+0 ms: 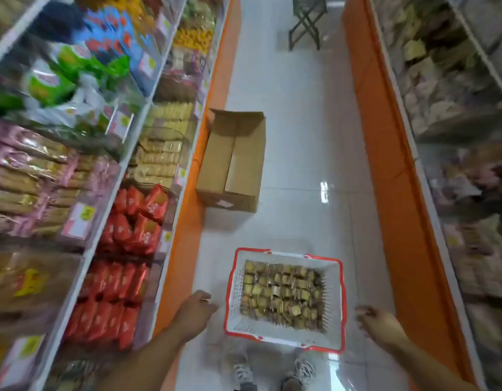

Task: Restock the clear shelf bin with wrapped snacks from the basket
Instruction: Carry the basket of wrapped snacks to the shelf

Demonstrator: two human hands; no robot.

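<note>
Basket (285,338) of wrapped snacks (283,296) sits on the floor between left hand (194,310) and right hand (381,324), both loosely curled, holding nothing; recommend gripping opposite rims evenly and lifting level.

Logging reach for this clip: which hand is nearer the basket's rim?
Left. The left hand sits just off the basket's left rim, not touching. The right hand hangs slightly farther off its right rim. Both hold nothing.
</note>
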